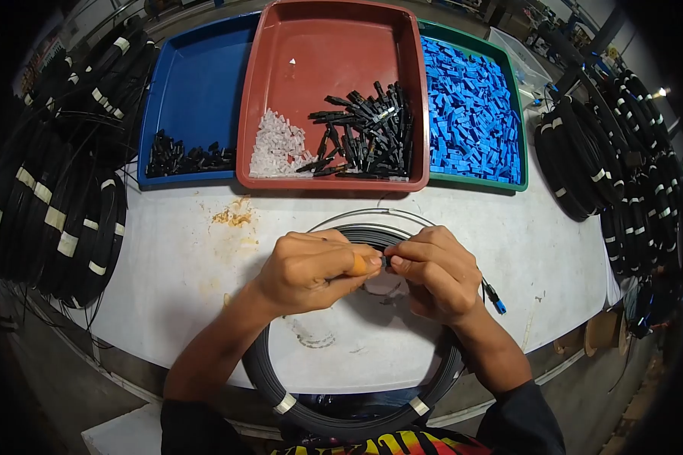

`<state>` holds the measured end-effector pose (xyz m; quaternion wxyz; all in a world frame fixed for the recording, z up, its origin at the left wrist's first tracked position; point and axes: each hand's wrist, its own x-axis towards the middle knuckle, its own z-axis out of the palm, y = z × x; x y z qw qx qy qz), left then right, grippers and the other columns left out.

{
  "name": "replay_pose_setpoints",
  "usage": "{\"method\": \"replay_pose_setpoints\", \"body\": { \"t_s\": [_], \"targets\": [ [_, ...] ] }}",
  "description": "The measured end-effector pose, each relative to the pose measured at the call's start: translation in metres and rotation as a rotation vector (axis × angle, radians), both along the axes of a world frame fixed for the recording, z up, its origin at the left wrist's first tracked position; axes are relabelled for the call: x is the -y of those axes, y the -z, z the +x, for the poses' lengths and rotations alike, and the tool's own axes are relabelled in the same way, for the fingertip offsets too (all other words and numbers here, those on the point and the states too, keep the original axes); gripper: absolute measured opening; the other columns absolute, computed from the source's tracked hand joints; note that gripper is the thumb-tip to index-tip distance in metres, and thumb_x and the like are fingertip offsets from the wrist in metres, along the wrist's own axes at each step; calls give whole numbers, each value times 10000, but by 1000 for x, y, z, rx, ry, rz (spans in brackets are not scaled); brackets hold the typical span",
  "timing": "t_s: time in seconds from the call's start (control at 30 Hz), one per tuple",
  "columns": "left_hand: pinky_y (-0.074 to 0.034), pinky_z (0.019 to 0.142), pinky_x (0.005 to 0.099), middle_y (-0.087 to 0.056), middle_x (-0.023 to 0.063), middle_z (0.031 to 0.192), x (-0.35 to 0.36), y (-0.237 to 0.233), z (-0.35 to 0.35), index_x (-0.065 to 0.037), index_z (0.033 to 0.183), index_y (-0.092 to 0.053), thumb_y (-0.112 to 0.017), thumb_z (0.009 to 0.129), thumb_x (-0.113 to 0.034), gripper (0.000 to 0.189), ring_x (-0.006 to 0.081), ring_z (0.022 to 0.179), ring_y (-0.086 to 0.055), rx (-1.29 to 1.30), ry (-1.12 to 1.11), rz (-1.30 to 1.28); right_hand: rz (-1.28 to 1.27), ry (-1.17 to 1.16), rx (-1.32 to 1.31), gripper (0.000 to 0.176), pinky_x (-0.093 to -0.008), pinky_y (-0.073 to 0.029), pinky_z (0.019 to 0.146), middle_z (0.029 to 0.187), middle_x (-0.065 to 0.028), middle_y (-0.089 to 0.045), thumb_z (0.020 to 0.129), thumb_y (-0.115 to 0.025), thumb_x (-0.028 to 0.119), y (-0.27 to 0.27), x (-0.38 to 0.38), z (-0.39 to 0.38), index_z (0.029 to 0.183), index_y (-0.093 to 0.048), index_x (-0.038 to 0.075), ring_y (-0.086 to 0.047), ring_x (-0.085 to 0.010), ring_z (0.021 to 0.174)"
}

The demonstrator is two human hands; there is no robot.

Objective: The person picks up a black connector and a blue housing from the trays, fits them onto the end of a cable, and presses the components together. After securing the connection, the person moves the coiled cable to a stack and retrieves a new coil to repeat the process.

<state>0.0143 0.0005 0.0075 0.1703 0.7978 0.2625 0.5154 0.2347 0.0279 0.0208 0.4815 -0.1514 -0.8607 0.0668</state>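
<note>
My left hand [307, 269] and my right hand [442, 277] meet over the table, fingertips pinched together. Between them shows a small black piece [385, 261]; most of it is hidden by the fingers, so its exact kind cannot be made out. An orange band wraps a finger of the left hand. Under both hands lies a large coil of black cable [258, 368], bound with white tape and reaching past the table's front edge. Beside my right wrist, a cable end carries a black connector with a blue tip [498, 305].
At the back stand a blue tray [193, 76] with black parts, a red tray [334, 45] with clear pieces and black connector bodies, and a green tray [521, 171] full of blue clips. Taped cable coils flank the table at left [53, 220] and right [580, 159].
</note>
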Motion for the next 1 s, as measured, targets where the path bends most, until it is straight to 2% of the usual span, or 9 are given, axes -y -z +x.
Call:
{"method": "replay_pose_setpoints", "body": {
  "t_s": [0.2,0.43,0.57,0.67,0.73,0.8,0.87,0.97,1.0],
  "targets": [
    [-594,636,304,-769,163,838,-2,-1,-3,26,857,-741,-847,745,58,158,227,681,-746,-109,20,133,-607,-19,-2,256,-346,-538,641,845,-112,-713,643,-696,-154,4,8,2,850,-651,-11,-690,-266,741],
    [-590,644,306,-770,121,829,1,-1,0,25,860,-746,-846,755,41,147,208,666,-724,-9,-18,4,7,42,51,267,-371,-534,671,881,-106,-715,620,-702,-131,-1,2,-2,841,-641,6,-678,-262,746],
    [-592,639,305,-769,122,824,-2,0,-2,23,857,-745,-846,759,39,142,208,671,-726,-98,-5,172,-466,-28,19,277,-376,-528,677,856,-117,-710,611,-692,-140,6,6,2,843,-643,2,-665,-294,733],
    [-592,633,306,-770,133,833,-3,-1,-5,27,852,-743,-840,767,41,129,213,681,-730,-167,2,154,-511,9,-28,276,-383,-531,681,852,-125,-713,610,-695,-145,11,4,-2,842,-649,-3,-669,-303,743],
    [-596,640,307,-772,144,848,-1,-2,-5,38,879,-753,-837,770,43,138,222,674,-727,-64,-33,-64,-413,44,7,270,-383,-532,686,873,-123,-715,604,-714,-119,3,2,-3,840,-653,-1,-673,-298,758],
    [-598,642,306,-773,146,851,0,-1,-4,37,878,-755,-838,768,43,138,222,668,-726,-12,5,-121,12,42,43,264,-384,-526,680,891,-119,-712,601,-723,-88,-2,0,-4,840,-654,-2,-671,-297,767],
    [-599,644,306,-775,147,854,-1,1,-5,36,878,-757,-839,767,43,139,223,663,-726,38,39,-173,32,45,61,254,-383,-524,673,897,-111,-708,597,-714,-75,-1,3,-1,830,-644,-5,-666,-298,767],
    [-598,636,300,-775,150,847,-3,2,-4,22,876,-761,-845,754,48,151,225,669,-738,-101,49,79,-534,-67,78,287,-377,-526,694,899,-105,-704,598,-697,-103,8,4,5,852,-631,12,-668,-308,783],
    [-598,636,300,-775,150,847,-3,2,-3,22,876,-761,-845,754,48,151,225,669,-738,-100,56,78,-535,-60,78,287,-377,-526,694,899,-105,-704,598,-697,-103,9,4,5,852,-631,12,-668,-308,783]
  ]
}}
